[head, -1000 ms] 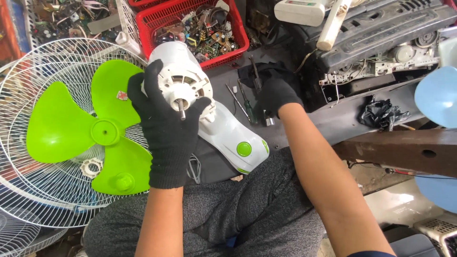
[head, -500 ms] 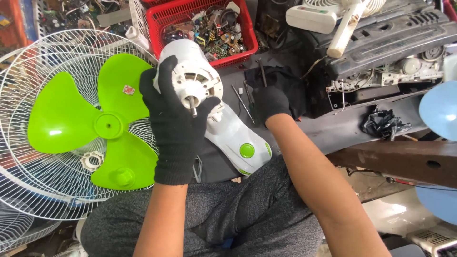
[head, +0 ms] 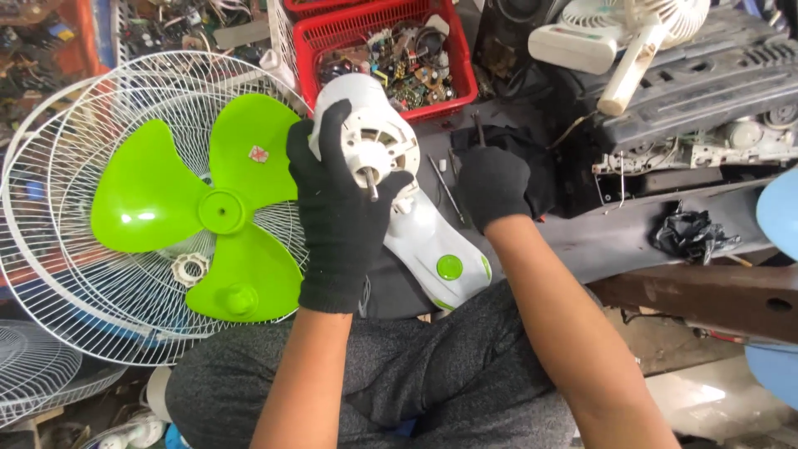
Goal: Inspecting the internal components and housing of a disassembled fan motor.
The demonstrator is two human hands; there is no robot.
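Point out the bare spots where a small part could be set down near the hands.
Free: the dark bench strip between the right hand and the black rag. Crowded: the red basket is full, and the green blade covers the wire guard beside the left hand.

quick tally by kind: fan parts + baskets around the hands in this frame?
Fan motor housing, gripped by left hand: 1
Green fan blade: 1
White wire fan guards: 3, stacking makes this uncertain
Small white fan: 1
Red basket of parts: 1, another partly cut off
Tool under right hand: 1
Total: 8
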